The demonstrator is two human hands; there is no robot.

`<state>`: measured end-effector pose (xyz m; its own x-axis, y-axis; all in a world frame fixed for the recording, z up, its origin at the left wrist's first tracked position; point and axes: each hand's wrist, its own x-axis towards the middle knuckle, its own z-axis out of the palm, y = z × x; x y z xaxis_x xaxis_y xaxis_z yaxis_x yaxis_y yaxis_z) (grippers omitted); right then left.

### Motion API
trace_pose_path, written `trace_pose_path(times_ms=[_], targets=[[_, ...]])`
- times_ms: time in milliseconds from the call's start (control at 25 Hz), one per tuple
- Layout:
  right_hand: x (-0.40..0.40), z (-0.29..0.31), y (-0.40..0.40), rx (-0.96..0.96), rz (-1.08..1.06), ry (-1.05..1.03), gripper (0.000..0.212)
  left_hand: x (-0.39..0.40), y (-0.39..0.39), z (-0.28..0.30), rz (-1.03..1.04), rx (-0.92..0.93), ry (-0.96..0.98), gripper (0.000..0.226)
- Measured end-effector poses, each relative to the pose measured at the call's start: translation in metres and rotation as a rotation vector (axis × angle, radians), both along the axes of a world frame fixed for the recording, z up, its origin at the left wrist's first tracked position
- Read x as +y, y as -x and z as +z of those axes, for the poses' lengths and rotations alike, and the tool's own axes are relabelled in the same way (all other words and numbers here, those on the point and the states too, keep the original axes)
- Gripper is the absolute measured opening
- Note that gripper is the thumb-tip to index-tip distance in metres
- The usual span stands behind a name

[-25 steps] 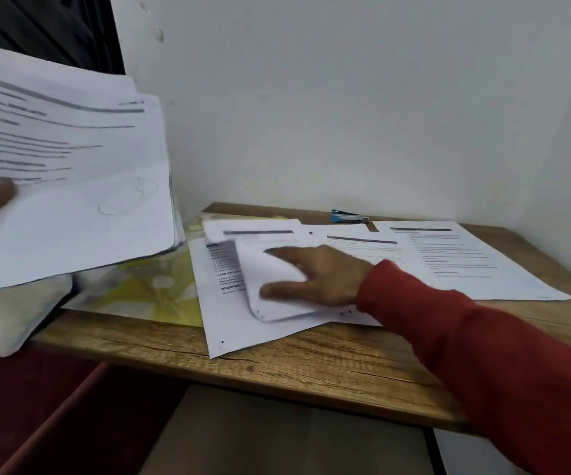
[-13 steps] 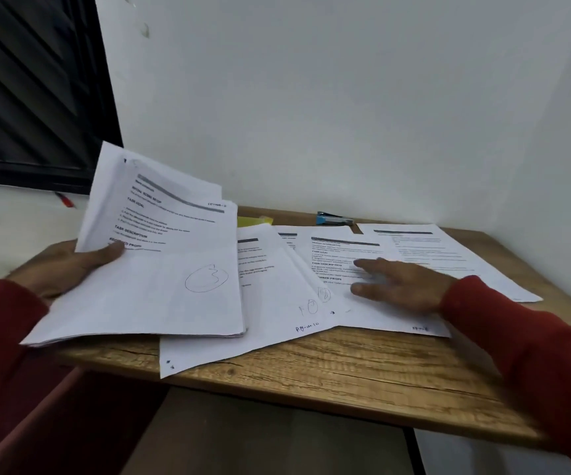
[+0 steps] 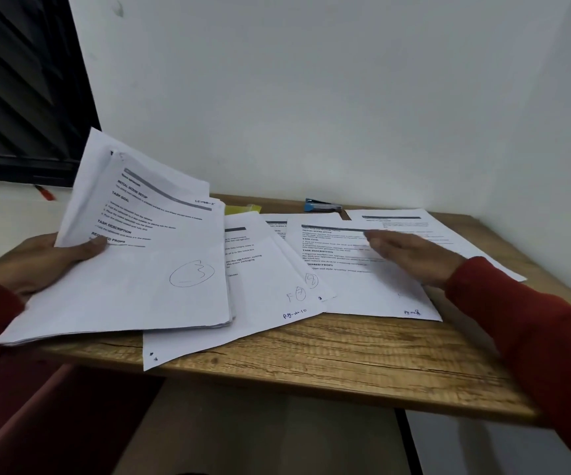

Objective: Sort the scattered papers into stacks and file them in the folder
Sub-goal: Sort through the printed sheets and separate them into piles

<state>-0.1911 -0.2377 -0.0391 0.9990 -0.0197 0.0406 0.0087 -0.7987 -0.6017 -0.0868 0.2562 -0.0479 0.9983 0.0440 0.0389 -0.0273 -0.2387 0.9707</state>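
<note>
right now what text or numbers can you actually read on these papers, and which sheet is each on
"INITIAL SCENE SETUP", "TASK GOAL", "TASK DESCRIPTION", circled "3": top sheet of the stack held by the left hand.
"P.g-No-10", circled "7": lower sheet.
Circled "9": sheet over it.
"TASK GOAL", "TASK DESCRIPTION": sheet under the right hand.
Body text, the far right sheet, other handwritten notes: too blurred to read.

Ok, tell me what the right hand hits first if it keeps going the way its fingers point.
Probably the fanned sheets lying left of it; the right hand points left, low over the page-8 sheet. Its height is unclear.
</note>
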Motion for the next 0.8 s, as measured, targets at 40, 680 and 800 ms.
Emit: trace_pose_path(times_ms=[40, 680, 800], targets=[[-0.008, 0.0, 0.001, -0.055, -0.027, -0.055, 0.043, 0.002, -0.002, -0.002, 0.004, 0.0, -0.008, 0.015], [-0.013, 0.002, 0.007, 0.106, -0.077, 0.315, 0.078, -0.004, 0.01, 0.0, 0.004, 0.012, 0.002, 0.036], [-0.021, 0.009, 0.006, -0.06, -0.147, 0.333, 0.046, -0.011, 0.014, 0.004, 0.006, 0.0, 0.02, 0.01]])
